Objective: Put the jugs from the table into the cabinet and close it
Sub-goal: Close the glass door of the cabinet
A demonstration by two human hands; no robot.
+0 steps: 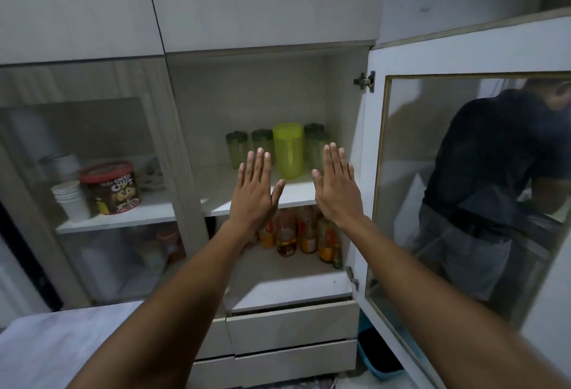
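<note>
While both the left hand [255,191] and right hand [336,186] are hovering flat and released, I am noting the cabinet door [463,172] standing ajar: swinging it carelessly is risking the yellow-green jug [288,151] near the shelf's [222,200] back right corner.

A home kitchen: cabinet [191,172] shelves holding jugs [288,151], cereal tin [112,189], sauce bottles [296,234].

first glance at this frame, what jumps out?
Two bare hands, left and right, held up flat and empty with fingers spread, in front of the open cabinet compartment. Behind them on the upper shelf stands a bright yellow-green jug flanked by smaller dark green jugs. At right, the glass door hangs wide open, and bottles crowd the shelf below.
</note>
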